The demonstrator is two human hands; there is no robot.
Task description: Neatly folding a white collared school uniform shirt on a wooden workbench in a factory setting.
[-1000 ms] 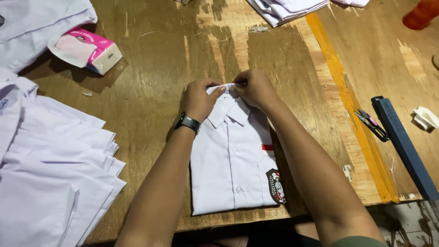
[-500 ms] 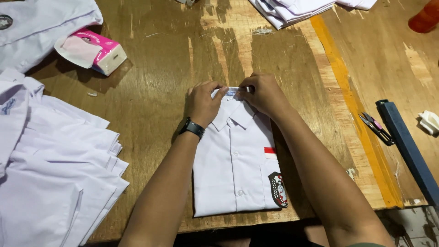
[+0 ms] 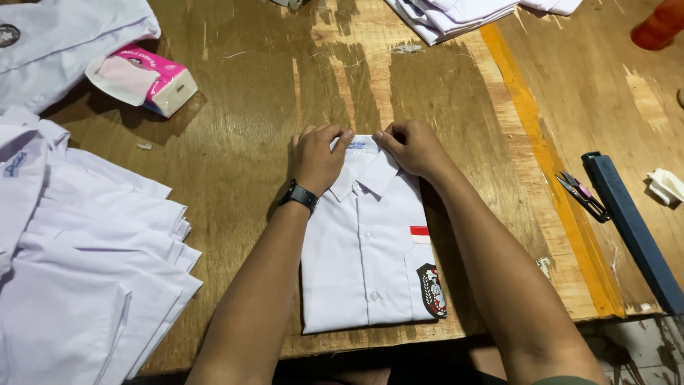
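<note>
The wooden bench (image 3: pixel 235 142) carries everything, and the folded white shirt (image 3: pixel 363 264) at its near edge serves as the landmark. Far to the left of that shirt a fanned stack of white shirts (image 3: pixel 92 264) spreads over the bench's left side; beyond it, at the far left corner, lies another white garment (image 3: pixel 64 36) with a round dark badge. Past the folded shirt, at the far edge, sits a second pile of folded white cloth (image 3: pixel 456 14).

The folded shirt lies front up, buttoned, collar away from the person. On its chest pocket side are a small red-and-white rectangular patch (image 3: pixel 420 234) and, below it, a dark shield-shaped emblem (image 3: pixel 432 289).

Both grips are at the collar. The left hand (image 3: pixel 317 158), with a black wristband (image 3: pixel 300 195), rests on the collar's left wing, fingers curled and pinching the collar's top edge. The right hand (image 3: pixel 413 146) pinches the same edge from the right, fingertips closed on the cloth.

Right of the shirt, beyond a yellow stripe (image 3: pixel 552 171), lie a long blue bar (image 3: pixel 630 228) and small thread snips (image 3: pixel 581 194). Far left of the collar lies a pink tissue pack (image 3: pixel 153 75), a tissue poking out.
</note>
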